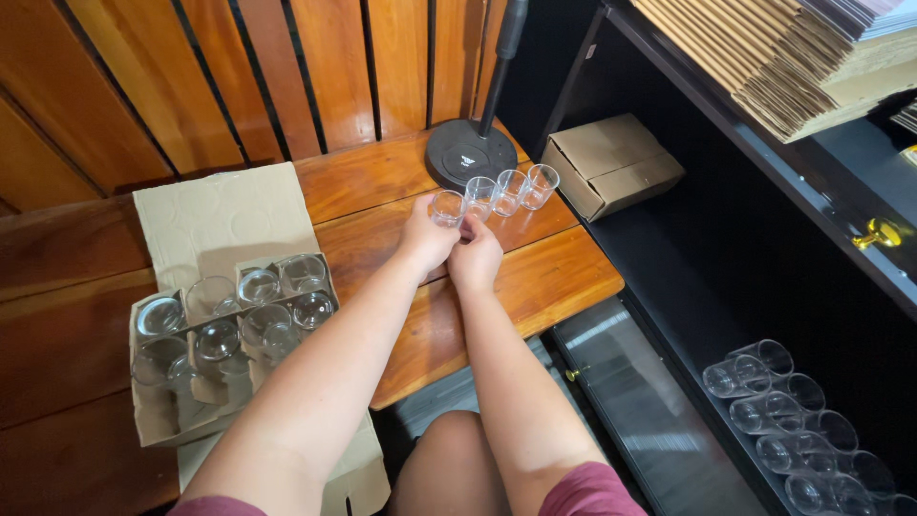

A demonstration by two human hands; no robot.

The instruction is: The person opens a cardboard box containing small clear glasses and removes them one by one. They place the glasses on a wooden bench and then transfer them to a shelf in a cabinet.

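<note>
Grip: left hand (427, 239) closed on end glass (446, 207), right hand (475, 256) closure unclear | beside grip: glass row (511, 189) | risk: nudged neighbours topple off table (535, 277).

Clear glossy glasses (494, 194), varnished wood table (535, 277)

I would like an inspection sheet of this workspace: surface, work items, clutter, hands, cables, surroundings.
Surface: wooden bench, slatted wood wall behind.
Job's things: row of four small clear glasses; divided cardboard tray holding more glasses.
Clutter: small closed carton; round black stand base.
Hands: left hand holds the end glass; right hand is beside it, fingers curled, hold unclear.
Cables: nothing seen.
Surroundings: dark shelf unit with flat cardboard stack above, glasses lying below.
</note>
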